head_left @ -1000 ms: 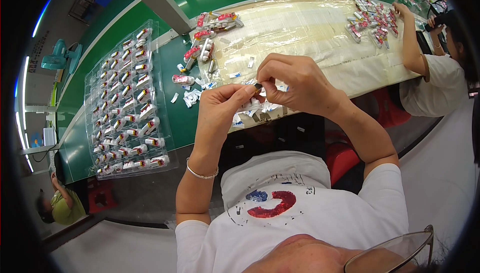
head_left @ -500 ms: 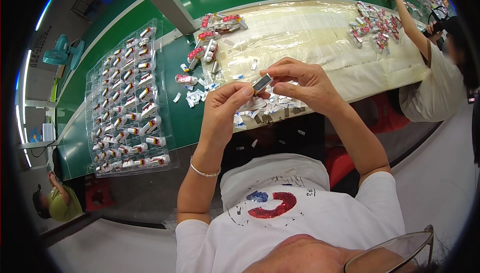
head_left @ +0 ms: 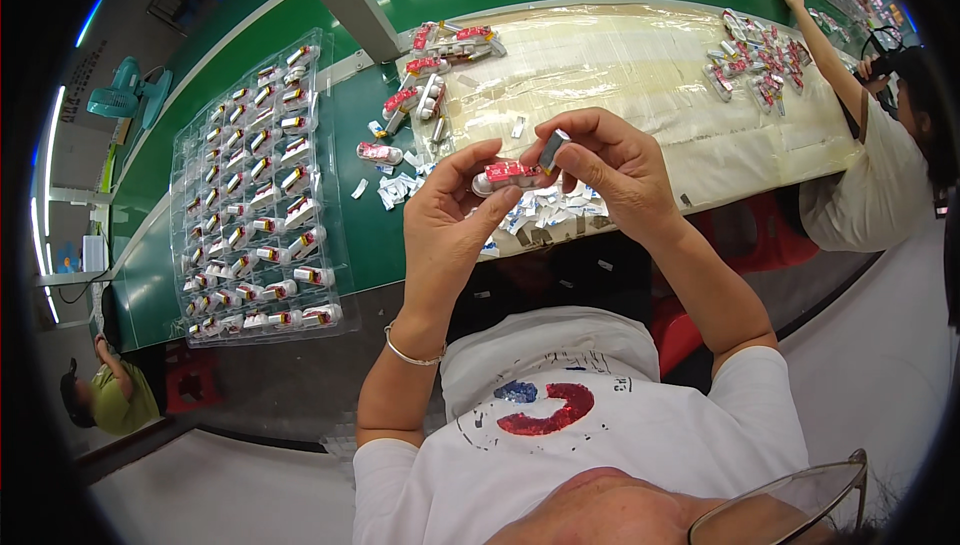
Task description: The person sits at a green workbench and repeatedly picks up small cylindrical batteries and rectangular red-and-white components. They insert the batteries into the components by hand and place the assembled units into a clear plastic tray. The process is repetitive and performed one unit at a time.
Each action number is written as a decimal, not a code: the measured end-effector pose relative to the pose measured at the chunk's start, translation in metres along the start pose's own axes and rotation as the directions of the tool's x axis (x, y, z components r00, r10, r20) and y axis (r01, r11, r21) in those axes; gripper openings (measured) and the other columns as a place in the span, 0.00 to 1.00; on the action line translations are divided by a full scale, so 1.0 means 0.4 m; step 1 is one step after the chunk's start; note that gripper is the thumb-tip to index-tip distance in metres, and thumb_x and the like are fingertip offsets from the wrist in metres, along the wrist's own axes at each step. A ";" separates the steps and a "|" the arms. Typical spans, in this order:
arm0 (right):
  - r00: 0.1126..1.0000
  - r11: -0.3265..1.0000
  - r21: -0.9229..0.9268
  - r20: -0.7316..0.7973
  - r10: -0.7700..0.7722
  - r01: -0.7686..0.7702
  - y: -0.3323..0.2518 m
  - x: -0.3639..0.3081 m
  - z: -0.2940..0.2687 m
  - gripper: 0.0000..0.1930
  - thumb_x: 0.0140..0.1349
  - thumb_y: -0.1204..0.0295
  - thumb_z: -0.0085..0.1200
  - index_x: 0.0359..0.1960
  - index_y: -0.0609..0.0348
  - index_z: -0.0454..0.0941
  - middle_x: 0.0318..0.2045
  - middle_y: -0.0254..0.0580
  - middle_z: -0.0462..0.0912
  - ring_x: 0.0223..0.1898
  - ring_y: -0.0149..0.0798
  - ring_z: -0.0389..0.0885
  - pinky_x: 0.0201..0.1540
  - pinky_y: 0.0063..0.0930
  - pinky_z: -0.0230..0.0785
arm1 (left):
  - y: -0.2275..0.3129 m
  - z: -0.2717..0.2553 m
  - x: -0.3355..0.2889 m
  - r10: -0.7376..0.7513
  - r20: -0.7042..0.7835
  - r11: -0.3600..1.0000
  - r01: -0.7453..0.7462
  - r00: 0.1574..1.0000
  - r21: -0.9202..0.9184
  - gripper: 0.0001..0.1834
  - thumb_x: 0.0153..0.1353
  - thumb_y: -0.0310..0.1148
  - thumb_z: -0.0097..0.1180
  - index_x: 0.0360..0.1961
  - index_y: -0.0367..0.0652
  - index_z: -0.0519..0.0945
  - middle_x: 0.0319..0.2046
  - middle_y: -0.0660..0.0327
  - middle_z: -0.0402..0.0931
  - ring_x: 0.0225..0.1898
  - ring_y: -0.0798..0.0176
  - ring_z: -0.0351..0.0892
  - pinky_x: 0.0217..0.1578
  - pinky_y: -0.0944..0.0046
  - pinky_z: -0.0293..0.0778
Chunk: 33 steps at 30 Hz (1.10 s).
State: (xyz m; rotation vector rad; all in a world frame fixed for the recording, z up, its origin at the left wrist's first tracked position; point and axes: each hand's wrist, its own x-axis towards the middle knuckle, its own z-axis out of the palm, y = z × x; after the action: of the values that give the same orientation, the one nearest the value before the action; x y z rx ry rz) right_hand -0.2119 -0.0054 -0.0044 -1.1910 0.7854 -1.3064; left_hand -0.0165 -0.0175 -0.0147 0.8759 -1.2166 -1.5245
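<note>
In front of my chest, over the front edge of the padded work surface, I hold a small part in each hand. My left hand (head_left: 448, 207) is closed around a white, rounded part with a red printed face (head_left: 508, 174), which lies level with the red side up. Between the thumb and fingers of my right hand (head_left: 625, 173) is a small flat grey rectangular piece (head_left: 552, 149) with pale edges, tilted and close to the right end of the red-and-white part. Whether the two touch is hard to see. White paper scraps (head_left: 552, 207) lie beneath my hands.
A clear plastic tray (head_left: 330, 200) with rows of white parts stands left. Red-and-white parts (head_left: 425, 65) are piled at the back left, others (head_left: 770, 65) at the far right. A metal post (head_left: 345, 0) rises behind. A co-worker (head_left: 850, 165) sits at right.
The grey piece has passed from my left fingers to my right ones. The red-and-white part now shows in my left hand, and my right hand has turned inward.
</note>
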 end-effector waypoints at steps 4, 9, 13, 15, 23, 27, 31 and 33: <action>0.997 0.996 -0.070 -0.050 -0.055 0.052 0.004 -0.008 0.019 0.16 0.63 0.76 0.57 0.52 0.67 0.76 0.41 0.41 0.83 0.44 0.29 0.81 0.49 0.21 0.75 | -0.002 0.002 -0.005 0.039 -0.068 0.998 -0.036 0.997 0.046 0.20 0.56 0.19 0.63 0.51 0.32 0.76 0.43 0.57 0.78 0.44 0.69 0.79 0.47 0.71 0.76; 0.999 0.997 -0.079 -0.034 -0.006 0.003 -0.009 -0.005 0.028 0.15 0.62 0.78 0.58 0.51 0.68 0.78 0.43 0.43 0.83 0.45 0.29 0.81 0.51 0.20 0.75 | -0.001 0.001 -0.014 0.091 -0.116 0.996 -0.087 0.989 0.037 0.18 0.57 0.19 0.62 0.50 0.33 0.77 0.44 0.59 0.78 0.46 0.68 0.78 0.48 0.71 0.76; 0.998 0.997 -0.078 -0.060 0.008 -0.013 -0.012 0.002 0.036 0.15 0.62 0.77 0.58 0.50 0.68 0.78 0.42 0.41 0.83 0.43 0.29 0.82 0.49 0.19 0.75 | -0.013 0.003 -0.011 0.334 -0.085 0.933 -0.316 0.939 0.173 0.17 0.58 0.19 0.61 0.50 0.35 0.77 0.47 0.57 0.77 0.48 0.67 0.78 0.49 0.69 0.76; 0.995 0.988 -0.139 -0.067 -0.075 0.066 -0.001 0.007 0.037 0.14 0.61 0.77 0.59 0.49 0.68 0.78 0.41 0.40 0.82 0.42 0.28 0.81 0.46 0.18 0.75 | -0.014 0.009 -0.015 0.389 -0.070 0.907 -0.368 0.919 0.207 0.17 0.59 0.20 0.60 0.50 0.35 0.77 0.49 0.56 0.77 0.50 0.66 0.77 0.49 0.68 0.77; 0.929 0.672 -0.654 0.146 -0.340 0.348 -0.039 0.011 0.060 0.13 0.57 0.77 0.61 0.45 0.61 0.81 0.35 0.41 0.80 0.36 0.36 0.80 0.36 0.26 0.74 | 0.000 0.009 -0.026 0.310 -0.077 0.944 -0.297 0.948 0.145 0.16 0.61 0.22 0.59 0.51 0.33 0.75 0.47 0.53 0.79 0.48 0.66 0.79 0.51 0.67 0.76; 0.883 0.489 -0.761 0.231 -0.409 0.426 -0.034 0.013 0.063 0.15 0.54 0.77 0.62 0.45 0.58 0.81 0.33 0.41 0.79 0.35 0.40 0.78 0.35 0.30 0.73 | 0.003 0.002 -0.027 0.289 -0.059 0.946 -0.276 0.955 0.167 0.16 0.62 0.23 0.60 0.51 0.33 0.75 0.46 0.54 0.80 0.46 0.67 0.80 0.49 0.68 0.76; 0.857 0.397 -0.795 0.278 -0.435 0.459 -0.030 0.013 0.064 0.17 0.53 0.77 0.62 0.47 0.57 0.81 0.33 0.40 0.79 0.35 0.41 0.78 0.34 0.31 0.73 | 0.005 -0.001 -0.031 0.294 -0.045 0.939 -0.279 0.955 0.201 0.16 0.61 0.23 0.60 0.50 0.33 0.76 0.45 0.56 0.80 0.44 0.68 0.80 0.47 0.69 0.76; 0.847 0.360 -0.804 0.303 -0.437 0.473 -0.032 0.013 0.066 0.17 0.53 0.77 0.62 0.47 0.57 0.81 0.33 0.40 0.79 0.36 0.41 0.78 0.34 0.31 0.73 | 0.007 -0.001 -0.032 0.295 -0.049 0.937 -0.279 0.954 0.209 0.16 0.61 0.23 0.60 0.50 0.33 0.77 0.45 0.57 0.80 0.43 0.69 0.80 0.46 0.70 0.76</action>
State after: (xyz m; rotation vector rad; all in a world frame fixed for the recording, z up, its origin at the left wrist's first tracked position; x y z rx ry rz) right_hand -0.1900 -0.0034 0.0156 -2.4083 1.2032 -1.3256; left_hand -0.0120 -0.0052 -0.0125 0.8375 -1.3903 -1.1374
